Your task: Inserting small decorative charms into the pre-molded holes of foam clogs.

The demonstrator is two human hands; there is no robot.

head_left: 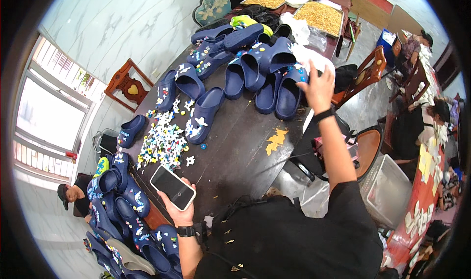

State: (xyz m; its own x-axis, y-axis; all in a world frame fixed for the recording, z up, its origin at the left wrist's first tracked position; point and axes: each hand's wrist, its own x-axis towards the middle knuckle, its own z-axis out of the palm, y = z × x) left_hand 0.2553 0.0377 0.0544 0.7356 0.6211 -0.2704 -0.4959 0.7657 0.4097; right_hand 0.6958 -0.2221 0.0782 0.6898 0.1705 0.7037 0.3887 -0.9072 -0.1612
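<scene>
My left hand is closed around a white-edged smartphone, its dark screen facing up, over the table's near left side. Farther off to the right, my right hand reaches out with its fingers apart and holds nothing I can see. Its thumb is beside a navy clog with blue charms; whether they touch I cannot tell. Behind those fingers lies a white plastic bag. More navy clogs stand and lie across the far half of the table. A heap of small colourful shoe charms spreads at the left.
A pile of decorated clogs fills the lower left, near a seated person. Trays of yellow pieces sit at the far end. Wooden chairs flank the dark table. A clear plastic bin stands at right.
</scene>
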